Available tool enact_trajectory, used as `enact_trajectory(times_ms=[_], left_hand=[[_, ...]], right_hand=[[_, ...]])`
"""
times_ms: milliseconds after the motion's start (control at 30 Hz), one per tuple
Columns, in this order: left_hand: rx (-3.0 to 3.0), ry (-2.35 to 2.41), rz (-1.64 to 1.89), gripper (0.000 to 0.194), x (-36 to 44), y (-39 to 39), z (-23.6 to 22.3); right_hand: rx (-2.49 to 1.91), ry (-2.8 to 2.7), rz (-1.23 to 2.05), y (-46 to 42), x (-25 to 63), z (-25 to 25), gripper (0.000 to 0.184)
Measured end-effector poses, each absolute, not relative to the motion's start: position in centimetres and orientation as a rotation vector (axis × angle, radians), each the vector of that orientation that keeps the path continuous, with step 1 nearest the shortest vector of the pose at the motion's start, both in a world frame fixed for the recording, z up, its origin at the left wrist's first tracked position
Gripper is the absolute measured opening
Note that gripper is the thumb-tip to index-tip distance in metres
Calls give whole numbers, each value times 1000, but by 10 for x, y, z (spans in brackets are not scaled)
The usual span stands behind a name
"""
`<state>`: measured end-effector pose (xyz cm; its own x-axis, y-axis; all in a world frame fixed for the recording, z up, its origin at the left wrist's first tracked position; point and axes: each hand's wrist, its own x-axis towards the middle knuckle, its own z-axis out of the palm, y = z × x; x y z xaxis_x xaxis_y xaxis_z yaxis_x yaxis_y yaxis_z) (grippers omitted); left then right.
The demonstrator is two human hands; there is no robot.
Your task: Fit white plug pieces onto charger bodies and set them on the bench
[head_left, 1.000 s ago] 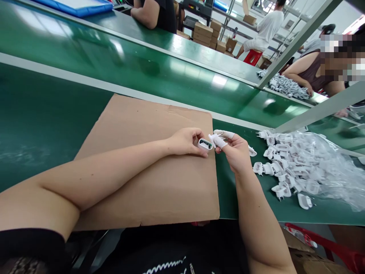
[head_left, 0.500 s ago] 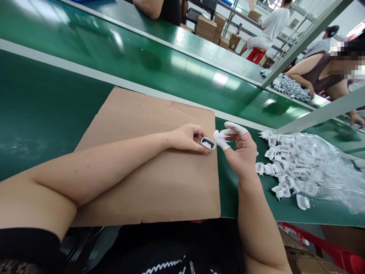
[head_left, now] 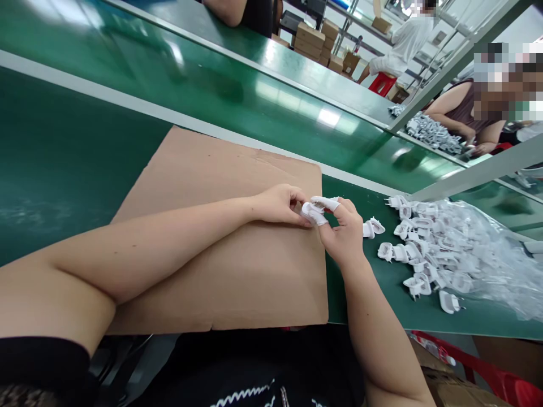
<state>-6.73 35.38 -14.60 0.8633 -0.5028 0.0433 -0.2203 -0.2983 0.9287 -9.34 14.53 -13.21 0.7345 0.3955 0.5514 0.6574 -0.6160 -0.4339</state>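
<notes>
My left hand [head_left: 278, 204] and my right hand [head_left: 341, 229] meet over the right edge of a brown cardboard sheet [head_left: 220, 254]. Between their fingertips they pinch a small white plastic plug shell [head_left: 308, 212], mostly hidden by the fingers. The right thumb and forefinger wear white finger cots. A heap of white plug parts [head_left: 424, 243] lies on the green bench just right of my right hand, the nearest pieces [head_left: 372, 227] a few centimetres from it.
A clear plastic bag [head_left: 496, 265] spreads under and beyond the heap at the right. A green conveyor belt [head_left: 212, 85] runs behind the cardboard. Grey frame bars [head_left: 475, 167] cross the upper right. Other people sit across the belt, beside stacked cartons [head_left: 309, 37].
My right hand, which had its fingers spread apart from the shell, has closed in onto it beside my left hand's fingers. The shell's open end is now covered.
</notes>
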Motion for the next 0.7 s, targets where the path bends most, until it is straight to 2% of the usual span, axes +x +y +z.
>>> enact_trajectory(times_ms=[333, 700], left_hand=[[1909, -499, -287, 44, -66, 353, -152], [1902, -512, -301, 35, -66, 354, -149]], right_hand=[[-2286, -752, -689, 149, -98, -125, 22], [-2471, -785, -636, 150, -98, -120, 17]])
